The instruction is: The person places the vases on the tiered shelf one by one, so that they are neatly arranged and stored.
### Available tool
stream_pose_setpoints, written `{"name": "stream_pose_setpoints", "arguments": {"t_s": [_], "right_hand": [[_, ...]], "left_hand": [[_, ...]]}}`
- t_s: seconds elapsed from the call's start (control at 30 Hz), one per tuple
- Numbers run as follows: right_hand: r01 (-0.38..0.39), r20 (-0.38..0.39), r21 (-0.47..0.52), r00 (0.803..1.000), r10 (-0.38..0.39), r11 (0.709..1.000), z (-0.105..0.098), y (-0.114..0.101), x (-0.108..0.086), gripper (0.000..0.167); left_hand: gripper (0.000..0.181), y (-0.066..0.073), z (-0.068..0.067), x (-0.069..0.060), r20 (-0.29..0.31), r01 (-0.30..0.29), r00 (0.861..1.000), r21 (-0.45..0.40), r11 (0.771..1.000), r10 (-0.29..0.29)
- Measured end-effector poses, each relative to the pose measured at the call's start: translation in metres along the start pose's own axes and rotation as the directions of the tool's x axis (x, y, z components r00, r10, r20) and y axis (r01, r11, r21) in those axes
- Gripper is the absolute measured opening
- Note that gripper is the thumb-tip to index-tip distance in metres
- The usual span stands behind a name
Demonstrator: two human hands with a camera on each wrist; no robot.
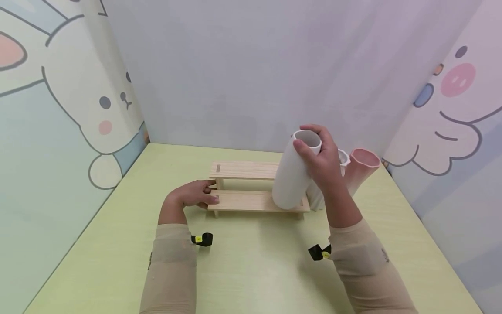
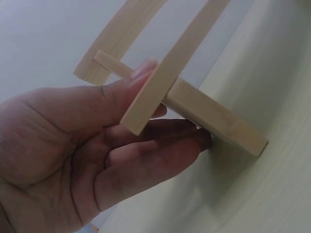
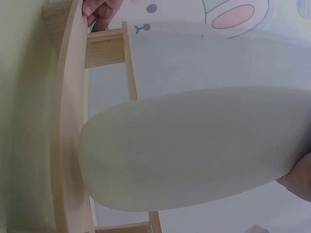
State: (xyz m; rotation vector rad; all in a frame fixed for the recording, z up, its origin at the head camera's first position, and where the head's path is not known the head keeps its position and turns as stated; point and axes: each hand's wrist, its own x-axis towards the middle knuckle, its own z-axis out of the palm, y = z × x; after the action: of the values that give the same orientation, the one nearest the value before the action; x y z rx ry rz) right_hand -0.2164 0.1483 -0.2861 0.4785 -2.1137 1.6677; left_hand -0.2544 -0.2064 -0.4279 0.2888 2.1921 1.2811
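A two-tier wooden shelf (image 1: 243,200) stands on the table. At its left end my left hand (image 1: 195,193) grips the lower board, thumb on top and fingers beneath; the left wrist view shows this hand (image 2: 112,141) close up. My right hand (image 1: 322,161) holds a smooth white vase (image 1: 291,174) near its rim, with the thumb at the mouth. The vase leans slightly, its base at the right part of the lower board. In the right wrist view the vase (image 3: 194,150) hides part of the shelf, and its base appears to touch the lower board.
Right of the shelf stand a pink fluted vase (image 1: 364,158) and another white vase (image 1: 344,158), both partly behind my right hand and forearm. Cartoon-printed panels (image 1: 443,109) enclose the pale green table (image 1: 251,270) at the sides, with a plain backdrop (image 1: 235,78) behind.
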Motion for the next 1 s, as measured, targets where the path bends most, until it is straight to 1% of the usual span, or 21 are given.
{"name": "stream_pose_setpoints", "arguments": {"t_s": [0.17, 0.43, 0.63, 0.87, 1.0], "right_hand": [[-0.002, 0.014, 0.018, 1.000, 0.002, 1.000, 0.010, -0.002, 0.003, 0.043], [-0.003, 0.036, 0.034, 0.999, 0.002, 0.999, 0.027, -0.001, 0.006, 0.043], [0.013, 0.059, 0.062, 0.998, -0.017, 0.998, 0.041, -0.004, 0.008, 0.044], [-0.030, 0.093, 0.053, 0.995, 0.025, 0.998, 0.055, -0.009, 0.009, 0.046], [-0.038, 0.113, 0.057, 0.993, 0.032, 0.998, 0.065, -0.010, 0.009, 0.046]], "left_hand": [[0.090, 0.002, 0.000, 0.000, -0.012, 0.015, 1.000, -0.004, 1.000, -0.016], [0.090, 0.002, 0.001, 0.000, -0.006, 0.004, 1.000, 0.018, 1.000, -0.003], [0.090, 0.002, 0.001, 0.000, -0.005, -0.003, 1.000, 0.015, 1.000, 0.003], [0.090, 0.003, 0.001, -0.002, 0.005, -0.009, 1.000, -0.028, 1.000, 0.009], [0.090, 0.004, 0.002, -0.002, -0.008, -0.001, 1.000, -0.016, 1.000, 0.001]]}}
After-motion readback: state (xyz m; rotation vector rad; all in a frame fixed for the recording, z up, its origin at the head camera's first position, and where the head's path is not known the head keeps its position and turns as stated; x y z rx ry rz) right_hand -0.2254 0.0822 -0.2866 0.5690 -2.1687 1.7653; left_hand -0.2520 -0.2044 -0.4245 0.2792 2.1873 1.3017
